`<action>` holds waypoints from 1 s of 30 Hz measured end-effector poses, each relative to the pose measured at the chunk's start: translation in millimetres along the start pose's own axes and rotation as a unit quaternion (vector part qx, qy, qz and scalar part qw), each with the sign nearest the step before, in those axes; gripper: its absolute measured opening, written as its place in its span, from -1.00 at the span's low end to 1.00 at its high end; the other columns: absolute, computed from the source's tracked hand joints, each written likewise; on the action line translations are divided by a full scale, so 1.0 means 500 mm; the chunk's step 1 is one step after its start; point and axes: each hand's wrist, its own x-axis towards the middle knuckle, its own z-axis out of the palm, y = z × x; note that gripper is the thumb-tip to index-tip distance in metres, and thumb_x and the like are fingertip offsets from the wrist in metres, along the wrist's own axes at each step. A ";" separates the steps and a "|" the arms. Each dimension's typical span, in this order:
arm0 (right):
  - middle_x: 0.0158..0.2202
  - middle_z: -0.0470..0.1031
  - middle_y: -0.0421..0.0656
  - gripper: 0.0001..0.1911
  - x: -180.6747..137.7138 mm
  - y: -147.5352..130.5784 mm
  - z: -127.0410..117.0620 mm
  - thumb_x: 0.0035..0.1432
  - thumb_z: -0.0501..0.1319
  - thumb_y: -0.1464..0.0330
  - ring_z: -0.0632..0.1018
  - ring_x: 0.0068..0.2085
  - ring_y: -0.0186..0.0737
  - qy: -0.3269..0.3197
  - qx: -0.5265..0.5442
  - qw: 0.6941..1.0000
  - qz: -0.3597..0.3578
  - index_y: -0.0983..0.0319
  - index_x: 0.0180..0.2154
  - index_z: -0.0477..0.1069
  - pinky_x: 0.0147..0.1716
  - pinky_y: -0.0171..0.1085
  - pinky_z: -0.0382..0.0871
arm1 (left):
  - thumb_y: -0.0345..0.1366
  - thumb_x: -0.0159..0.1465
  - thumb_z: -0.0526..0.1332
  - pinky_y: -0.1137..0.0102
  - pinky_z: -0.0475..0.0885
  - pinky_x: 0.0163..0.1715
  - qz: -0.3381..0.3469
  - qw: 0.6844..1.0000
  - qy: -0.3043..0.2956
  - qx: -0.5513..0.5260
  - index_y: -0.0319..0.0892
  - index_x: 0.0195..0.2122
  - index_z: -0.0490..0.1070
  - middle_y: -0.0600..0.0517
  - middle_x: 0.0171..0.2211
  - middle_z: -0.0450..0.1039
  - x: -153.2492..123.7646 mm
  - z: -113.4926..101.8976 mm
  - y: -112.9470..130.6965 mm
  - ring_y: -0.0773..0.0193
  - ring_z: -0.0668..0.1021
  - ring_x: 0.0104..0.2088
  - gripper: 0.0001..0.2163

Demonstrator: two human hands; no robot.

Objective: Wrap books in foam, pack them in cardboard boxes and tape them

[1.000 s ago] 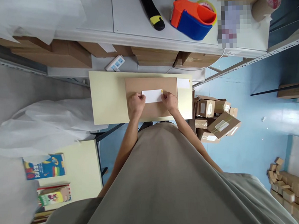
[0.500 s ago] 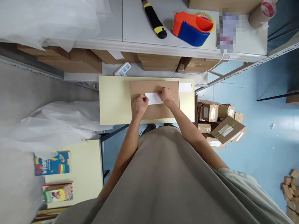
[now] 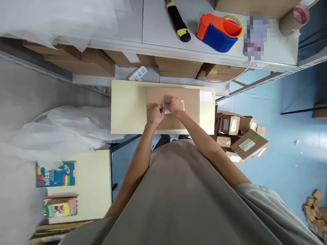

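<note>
A closed cardboard box [image 3: 191, 116] lies flat on the cream table [image 3: 128, 109]. On its top face is a white label [image 3: 167, 110], with a small yellow mark at its right end. My left hand [image 3: 155, 115] is closed, pinching the label's left edge. Curled over the label's middle, my right hand [image 3: 175, 106] is also closed, its thumb and fingers at the label's left part. The knuckles hide much of the label. To the right of the box, a second white label sheet [image 3: 206, 96] rests on the table.
A shelf ahead carries a utility knife [image 3: 178, 20], an orange and blue tape dispenser [image 3: 219, 33] and a tape roll [image 3: 294, 20]. Cardboard boxes [image 3: 241, 137] are piled on the floor at right. Books [image 3: 56, 174] lie on a side table at left, beside white plastic sheeting [image 3: 69, 129].
My right hand has moved left across the label, toward my left hand, uncovering the label's right end with its yellow mark. The whole view has shifted slightly.
</note>
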 end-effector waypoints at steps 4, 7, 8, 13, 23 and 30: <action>0.12 0.71 0.26 -0.40 0.009 -0.006 -0.005 0.62 0.14 -0.03 0.71 0.21 0.17 0.004 0.016 1.000 0.013 0.35 0.13 0.67 0.20 -0.05 0.58 | -0.22 0.57 0.24 0.18 0.53 0.15 -0.002 1.000 -0.002 -0.020 -0.17 -0.02 0.70 -0.25 -0.02 0.76 -0.024 0.009 -0.010 -0.05 0.75 0.05 -0.76; 0.14 0.70 0.25 -0.45 0.004 0.003 -0.003 0.55 0.28 0.00 0.70 0.22 0.18 -0.012 0.003 1.000 -0.001 0.36 0.14 0.65 0.21 -0.05 0.57 | -0.23 0.56 0.25 0.20 0.54 0.17 -0.004 0.999 -0.003 -0.041 -0.15 0.01 0.69 -0.23 0.00 0.75 -0.034 0.017 -0.017 -0.03 0.74 0.07 -0.78; 0.15 0.70 0.23 -0.48 0.002 0.007 -0.002 0.50 0.36 0.03 0.70 0.23 0.17 -0.023 -0.005 1.000 -0.010 0.35 0.15 0.65 0.22 -0.06 0.57 | -0.23 0.56 0.25 0.20 0.54 0.17 -0.006 0.999 -0.003 -0.042 -0.15 0.00 0.69 -0.22 0.00 0.76 -0.035 0.018 -0.018 -0.03 0.74 0.08 -0.79; 0.12 0.73 0.13 -0.54 -0.006 0.015 0.000 0.36 0.51 0.13 0.71 0.20 0.11 -0.058 -0.020 0.998 -0.034 0.31 0.12 0.65 0.21 -0.10 0.58 | -0.25 0.55 0.26 0.19 0.55 0.18 -0.005 0.999 -0.007 -0.038 -0.15 -0.02 0.69 -0.22 0.00 0.76 -0.032 0.021 -0.020 -0.03 0.74 0.07 -0.80; -0.20 0.78 0.08 -0.52 0.007 -0.009 -0.022 0.54 0.29 -0.01 0.78 0.04 0.06 -0.043 0.056 0.997 0.029 0.28 -0.05 0.72 0.12 -0.13 0.64 | -0.31 0.46 0.36 0.21 0.59 0.10 -0.053 0.994 0.000 -0.092 -0.16 -0.07 0.68 -0.17 -0.05 0.78 -0.027 0.002 -0.014 0.01 0.76 0.01 -0.89; 0.15 0.73 0.17 -0.47 -0.030 0.010 0.011 0.36 0.52 0.05 0.73 0.21 0.14 -0.050 -0.005 0.999 -0.015 0.26 0.17 0.63 0.16 -0.07 0.64 | -0.36 0.41 0.37 0.26 0.60 0.08 -0.068 0.991 -0.014 -0.118 -0.10 -0.13 0.65 -0.08 -0.08 0.78 -0.027 -0.012 -0.010 0.08 0.76 -0.02 -0.93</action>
